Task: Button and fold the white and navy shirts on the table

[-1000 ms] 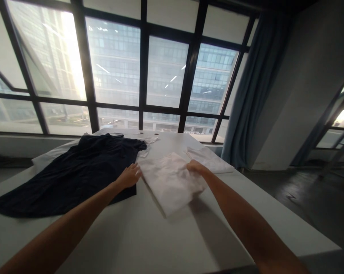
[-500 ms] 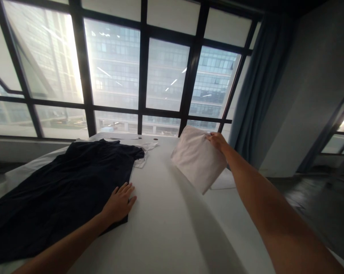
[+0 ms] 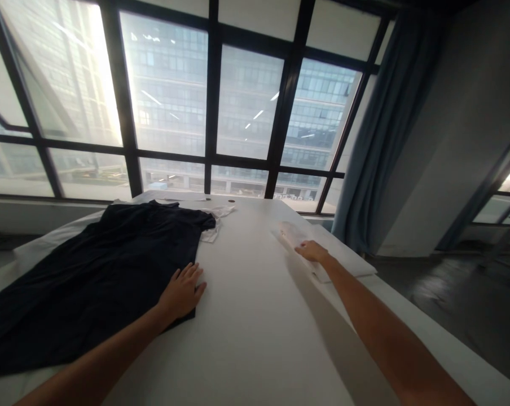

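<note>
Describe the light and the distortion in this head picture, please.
Head view: strong backlight from the window, glare at upper left; the dark garment loses detail; the right arm throws a shadow on the table; the left hand looks sharp; window bars bend at the edges.

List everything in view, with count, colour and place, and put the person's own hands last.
table: one, white, filling the foreground.
dark garment: one, navy, spread flat on the table's left side.
white cloth: one, white, crumpled at the garment's far right corner.
folded white pile: one, white, at the table's right edge.
window: one, black-framed, along the far wall.
curtain: one, blue-grey, right of the window.
left hand: flat on the garment's near edge.
right hand: resting on the folded white pile.
</note>
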A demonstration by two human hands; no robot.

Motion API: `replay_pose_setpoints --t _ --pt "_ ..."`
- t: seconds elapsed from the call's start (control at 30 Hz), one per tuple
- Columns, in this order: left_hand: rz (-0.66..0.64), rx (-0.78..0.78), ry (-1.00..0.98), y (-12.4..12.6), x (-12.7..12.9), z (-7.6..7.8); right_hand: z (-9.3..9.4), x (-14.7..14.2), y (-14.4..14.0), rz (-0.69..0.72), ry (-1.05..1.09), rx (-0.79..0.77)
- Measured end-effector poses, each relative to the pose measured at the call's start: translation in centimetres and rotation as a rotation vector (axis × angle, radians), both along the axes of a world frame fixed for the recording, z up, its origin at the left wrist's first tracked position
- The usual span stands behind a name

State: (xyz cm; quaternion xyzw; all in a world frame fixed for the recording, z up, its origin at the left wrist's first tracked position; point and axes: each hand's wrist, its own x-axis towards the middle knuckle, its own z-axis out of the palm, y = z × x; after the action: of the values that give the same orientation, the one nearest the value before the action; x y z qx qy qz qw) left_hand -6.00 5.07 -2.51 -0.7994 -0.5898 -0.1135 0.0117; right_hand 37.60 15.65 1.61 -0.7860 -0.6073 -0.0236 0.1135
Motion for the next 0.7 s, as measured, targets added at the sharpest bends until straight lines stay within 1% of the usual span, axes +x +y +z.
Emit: replay_pose_setpoints --t 0.03,0.1,0.17,0.23,0.3,0.33,0.43,0.5,0.57,0.6,0.63,0.7 --pt "0.023 0.027 0.023 -0.4 0.1 0.6 -0.4 -1.5 -1.0 0.007 -0.010 -0.019" --pt "0.109 0.057 0.092 -1.3 0.0 1.9 -0.7 -4.2 -3.1 0.062 -0.001 -0.080" --pt "0.213 -0.027 0.158 -2.0 -0.2 3.1 -0.4 -6.6 -5.3 0.136 0.021 -0.091" --pt "0.251 -0.171 0.199 -2.4 -0.7 4.1 0.0 -8.5 -7.3 0.204 0.038 -0.104" --pt "0.212 -0.252 0.216 -2.6 -1.2 4.7 0.4 -10.1 -9.0 0.247 0.053 -0.099" --pt "0.182 -0.247 0.212 -2.6 -1.3 5.0 0.5 -10.7 -9.7 0.262 0.063 -0.087" --pt "0.147 -0.120 0.126 -2.5 -1.3 6.5 0.3 -12.0 -11.4 0.302 0.093 0.001" --pt "0.143 0.004 0.014 -2.6 -0.8 8.1 -0.2 -12.6 -12.0 0.325 0.099 0.065" --pt "0.105 0.079 -0.129 -2.9 0.3 9.4 -0.9 -13.0 -12.2 0.363 0.101 0.099" --pt "0.051 0.079 -0.211 -3.2 1.0 9.7 -1.3 -13.1 -12.2 0.388 0.106 0.108" --pt "-0.025 0.043 -0.297 -3.6 1.8 9.8 -1.6 -13.3 -12.1 0.417 0.117 0.113" --pt "-0.230 -0.128 -0.457 -4.7 3.7 9.2 -2.2 -13.6 -11.9 0.473 0.149 0.121"
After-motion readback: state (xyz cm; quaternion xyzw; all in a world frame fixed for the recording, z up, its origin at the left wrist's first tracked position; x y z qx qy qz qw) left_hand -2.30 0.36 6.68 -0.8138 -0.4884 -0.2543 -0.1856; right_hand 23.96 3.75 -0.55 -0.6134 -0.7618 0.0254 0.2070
